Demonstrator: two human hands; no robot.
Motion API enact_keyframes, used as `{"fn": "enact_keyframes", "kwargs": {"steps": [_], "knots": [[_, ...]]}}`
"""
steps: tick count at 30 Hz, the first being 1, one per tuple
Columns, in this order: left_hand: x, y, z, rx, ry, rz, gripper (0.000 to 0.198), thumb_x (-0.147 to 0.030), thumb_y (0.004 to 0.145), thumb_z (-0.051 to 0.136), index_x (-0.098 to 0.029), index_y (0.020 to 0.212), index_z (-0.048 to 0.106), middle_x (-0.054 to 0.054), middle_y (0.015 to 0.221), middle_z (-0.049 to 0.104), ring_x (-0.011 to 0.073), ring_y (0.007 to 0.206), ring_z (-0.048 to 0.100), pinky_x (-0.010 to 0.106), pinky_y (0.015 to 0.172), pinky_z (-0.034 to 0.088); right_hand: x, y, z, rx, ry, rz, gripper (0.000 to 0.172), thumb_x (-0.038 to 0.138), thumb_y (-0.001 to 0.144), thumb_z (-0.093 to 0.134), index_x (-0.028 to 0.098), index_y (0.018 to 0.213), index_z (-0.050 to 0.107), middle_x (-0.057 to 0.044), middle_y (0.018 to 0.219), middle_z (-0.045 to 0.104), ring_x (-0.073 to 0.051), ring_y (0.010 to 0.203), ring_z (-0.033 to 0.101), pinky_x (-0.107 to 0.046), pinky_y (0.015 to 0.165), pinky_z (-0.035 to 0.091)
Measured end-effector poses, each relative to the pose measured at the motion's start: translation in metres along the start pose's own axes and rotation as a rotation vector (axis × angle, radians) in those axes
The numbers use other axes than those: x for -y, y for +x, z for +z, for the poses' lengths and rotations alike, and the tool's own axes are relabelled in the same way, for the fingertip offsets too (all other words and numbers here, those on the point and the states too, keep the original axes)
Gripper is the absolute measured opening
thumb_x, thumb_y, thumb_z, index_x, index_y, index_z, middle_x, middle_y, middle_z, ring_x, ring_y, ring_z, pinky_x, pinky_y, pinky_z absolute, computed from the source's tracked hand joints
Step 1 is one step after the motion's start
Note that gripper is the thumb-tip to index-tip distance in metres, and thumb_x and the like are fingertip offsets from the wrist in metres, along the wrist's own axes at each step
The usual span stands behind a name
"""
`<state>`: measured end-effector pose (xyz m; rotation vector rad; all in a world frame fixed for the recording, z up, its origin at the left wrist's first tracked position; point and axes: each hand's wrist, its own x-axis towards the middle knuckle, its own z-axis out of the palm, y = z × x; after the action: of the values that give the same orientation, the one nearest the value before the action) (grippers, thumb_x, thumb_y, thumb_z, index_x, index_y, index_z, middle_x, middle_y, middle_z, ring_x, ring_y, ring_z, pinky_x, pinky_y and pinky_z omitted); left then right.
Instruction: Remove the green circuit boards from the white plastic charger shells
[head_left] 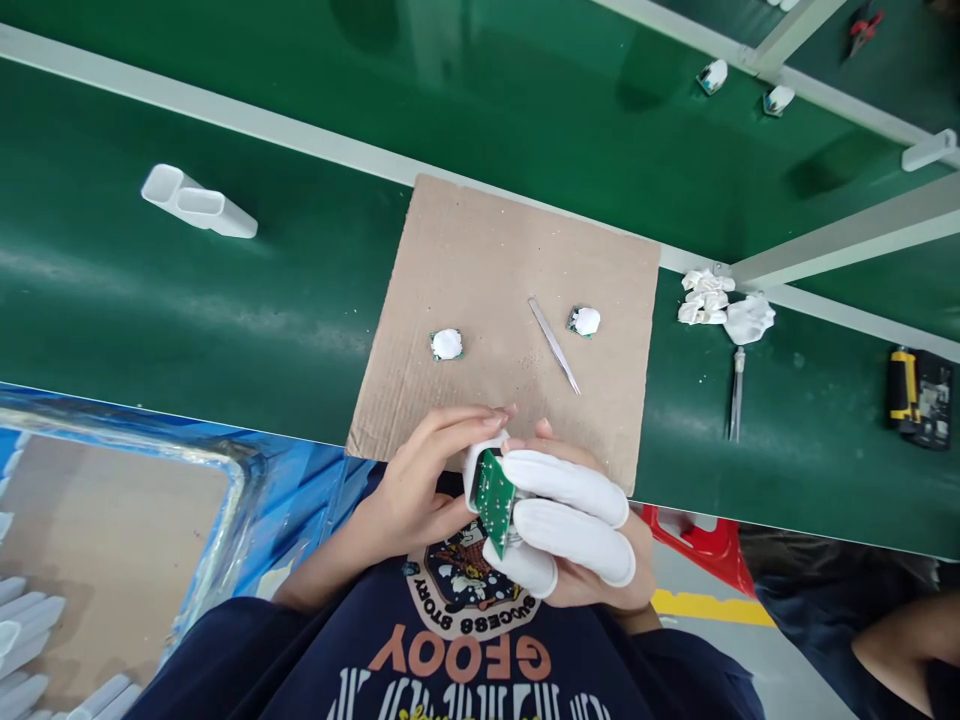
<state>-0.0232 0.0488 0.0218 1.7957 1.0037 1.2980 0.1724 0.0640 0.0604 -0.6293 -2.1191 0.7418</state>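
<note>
My left hand is closed around a white plastic housing, most of it hidden by the fingers. White fabric finger covers sit on several fingers of my right hand, which grips a green circuit board. The board stands at the housing's open end; whether its edge is inside, I cannot tell. Beyond the hands, a cardboard sheet carries a pair of metal tweezers between two small green boards topped with white material, one on the left and one on the right.
Two empty white housings lie on the green bench at left. At right are crumpled white finger covers, another tweezers-like tool and a yellow-black tool. A blue-lined bin holds white housings at lower left. Another person's arm shows at lower right.
</note>
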Motion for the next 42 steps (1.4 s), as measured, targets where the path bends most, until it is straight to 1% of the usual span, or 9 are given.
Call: {"fn": "enact_keyframes", "kwargs": {"steps": [4,13,17,22,26,32,36,39,42], "knots": [[0.0,-0.001,0.002,-0.019,-0.031,-0.012,0.052,-0.021,0.094,0.067,-0.022,0.143,0.049,0.012,0.131,0.063,0.0216,0.122,0.064,0.035,0.102,0.057,-0.001,-0.006,0.005,-0.061,0.012,0.023,0.062,0.012,0.091,0.064,0.025,0.148,0.045,-0.005,0.151,0.051,-0.022,0.136,0.056,-0.039,0.118,0.049],[-0.005,0.006,0.003,-0.013,0.019,-0.039,0.046,-0.022,0.094,0.065,-0.022,0.138,0.053,0.01,0.122,0.067,0.0227,0.114,0.066,0.034,0.092,0.059,0.0,0.008,0.01,-0.141,-0.053,0.005,0.027,0.017,0.096,0.06,0.014,0.123,0.059,-0.013,0.125,0.066,-0.023,0.132,0.059,-0.041,0.119,0.047],[-0.003,0.007,0.004,-0.033,-0.002,-0.031,0.044,-0.024,0.092,0.067,-0.02,0.135,0.055,0.011,0.117,0.067,0.0213,0.108,0.067,0.03,0.086,0.06,-0.003,0.009,0.018,-0.184,-0.072,0.005,0.032,0.022,0.098,0.058,0.014,0.129,0.06,-0.014,0.123,0.068,-0.023,0.132,0.059,-0.039,0.118,0.048],[0.0,0.006,0.005,-0.004,-0.006,-0.063,0.05,-0.018,0.09,0.067,-0.023,0.137,0.053,0.01,0.119,0.067,0.0217,0.108,0.067,0.03,0.082,0.06,-0.005,0.006,0.015,-0.213,-0.099,0.052,0.057,0.033,0.093,0.068,0.022,0.146,0.049,-0.011,0.138,0.059,-0.029,0.138,0.052,-0.051,0.122,0.042],[-0.001,0.007,0.005,0.016,0.009,-0.068,0.049,-0.016,0.089,0.07,-0.022,0.135,0.056,0.01,0.118,0.068,0.0214,0.109,0.067,0.032,0.089,0.06,-0.007,0.001,0.003,-0.19,-0.258,0.019,0.038,0.039,0.093,0.066,0.024,0.128,0.062,-0.009,0.148,0.051,-0.031,0.14,0.049,-0.057,0.123,0.038],[-0.003,0.007,0.005,0.007,0.054,-0.056,0.051,-0.019,0.088,0.074,-0.018,0.136,0.056,0.011,0.12,0.066,0.0196,0.11,0.066,0.03,0.095,0.058,-0.02,-0.003,-0.001,-0.027,-0.408,-0.093,0.024,0.037,0.094,0.065,0.02,0.111,0.066,-0.014,0.132,0.062,-0.031,0.145,0.043,-0.061,0.121,0.037],[-0.005,0.009,0.004,-0.002,0.046,-0.097,0.054,-0.015,0.085,0.076,-0.017,0.135,0.057,0.009,0.119,0.066,0.0165,0.11,0.066,0.025,0.097,0.056,-0.03,-0.003,0.0,-0.032,-0.306,-0.065,0.038,0.041,0.093,0.067,0.019,0.124,0.062,-0.014,0.127,0.064,-0.034,0.139,0.049,-0.06,0.113,0.047],[-0.007,0.01,0.003,0.03,0.023,-0.09,0.059,-0.013,0.083,0.078,-0.018,0.138,0.055,0.008,0.12,0.066,0.0154,0.111,0.065,0.022,0.096,0.056,-0.03,-0.003,-0.004,-0.134,-0.173,-0.031,0.047,0.038,0.094,0.065,0.02,0.137,0.056,-0.015,0.132,0.062,-0.032,0.127,0.06,-0.056,0.104,0.055],[-0.007,0.011,0.003,0.045,0.018,-0.085,0.061,-0.013,0.082,0.079,-0.017,0.138,0.055,0.008,0.119,0.065,0.0152,0.11,0.065,0.022,0.095,0.056,-0.025,-0.002,-0.007,-0.23,-0.207,-0.002,0.046,0.036,0.092,0.068,0.019,0.134,0.059,-0.015,0.126,0.064,-0.032,0.117,0.065,-0.056,0.099,0.058]]}}
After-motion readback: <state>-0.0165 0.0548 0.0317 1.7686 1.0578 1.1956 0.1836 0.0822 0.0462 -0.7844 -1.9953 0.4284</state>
